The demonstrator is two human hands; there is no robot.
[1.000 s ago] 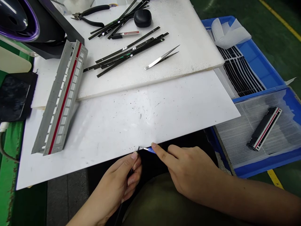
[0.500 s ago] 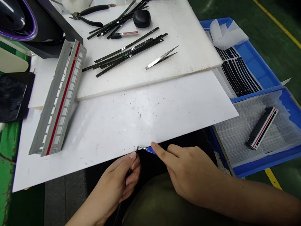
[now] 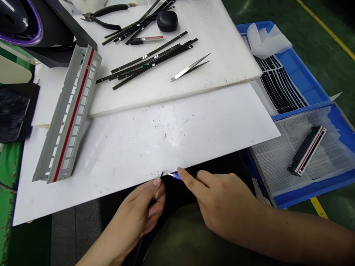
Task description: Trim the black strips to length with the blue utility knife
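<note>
At the near edge of the white board (image 3: 180,136), my left hand (image 3: 144,207) pinches a thin dark strip (image 3: 162,175) between thumb and fingers; most of the strip is hidden in the hand. My right hand (image 3: 219,195) is closed on a blue-handled blade tool (image 3: 176,176), with the index finger stretched along its handle. The tool's metal tip points left and meets or nearly meets the strip's upper end. Small dark crumbs lie on the board just above the fingertips.
A grey train-body shell (image 3: 72,122) with a red stripe stands at left. Dark strips (image 3: 149,61), tweezers (image 3: 190,68), pliers (image 3: 107,16) and a black case (image 3: 167,21) lie on the foam slab (image 3: 222,48). Blue trays (image 3: 313,85) at right hold black strips and a small train part (image 3: 307,150).
The blue handle has turned slightly in my right hand. Both hands stay in nearly the same place, and the whole view has shifted a little.
</note>
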